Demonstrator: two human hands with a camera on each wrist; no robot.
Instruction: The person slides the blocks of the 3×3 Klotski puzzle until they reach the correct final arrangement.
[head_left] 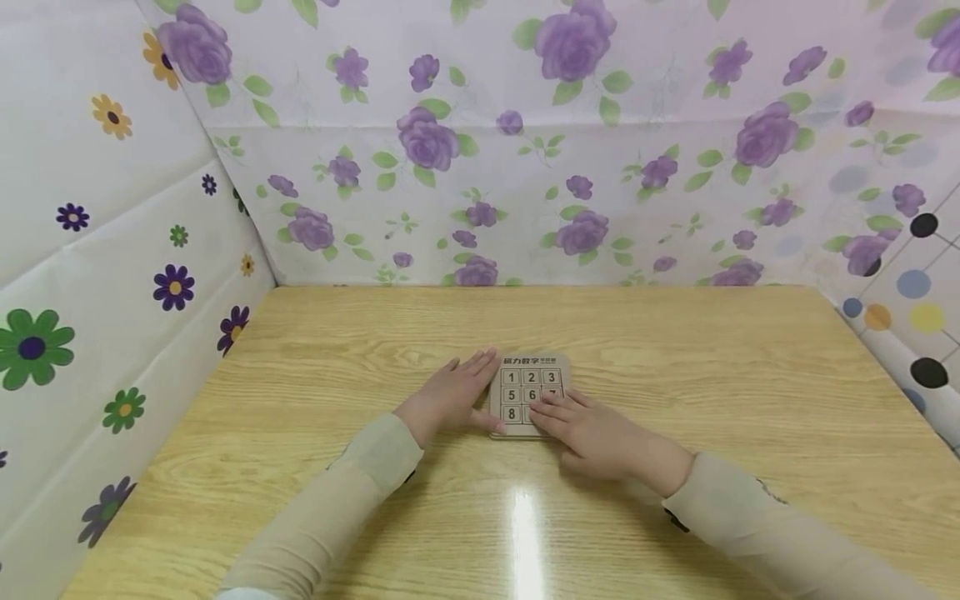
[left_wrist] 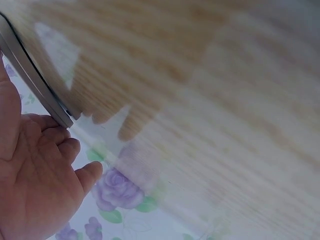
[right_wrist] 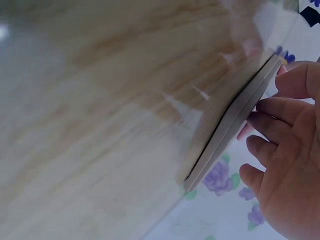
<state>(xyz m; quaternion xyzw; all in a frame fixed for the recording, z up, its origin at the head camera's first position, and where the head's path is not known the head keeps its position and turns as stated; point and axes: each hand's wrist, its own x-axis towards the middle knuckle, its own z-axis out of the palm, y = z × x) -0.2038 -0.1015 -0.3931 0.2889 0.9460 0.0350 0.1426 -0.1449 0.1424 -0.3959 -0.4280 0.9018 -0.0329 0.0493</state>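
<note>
A flat, pale number slide puzzle (head_left: 512, 396) lies on the table, a line of printed characters along its far edge. Tiles 1, 2, 3, 5, 6 and 8 are readable; my right fingers partly cover the 7 and hide the lower right tiles. My left hand (head_left: 453, 396) braces the puzzle's left side, fingers stretched along the far left corner and thumb at the near left corner. Extended fingers of my right hand (head_left: 600, 433) rest on the tiles at the lower right. From the side, the puzzle's edge (right_wrist: 235, 120) shows beside my right fingers (right_wrist: 272, 125).
The wood-grain table (head_left: 360, 333) is glossy, with a bright reflection near the front. A cloth with purple flowers (head_left: 427, 137) hangs behind it. Daisy-patterned cloth (head_left: 112, 208) stands at the left, dotted cloth (head_left: 922, 283) at the right.
</note>
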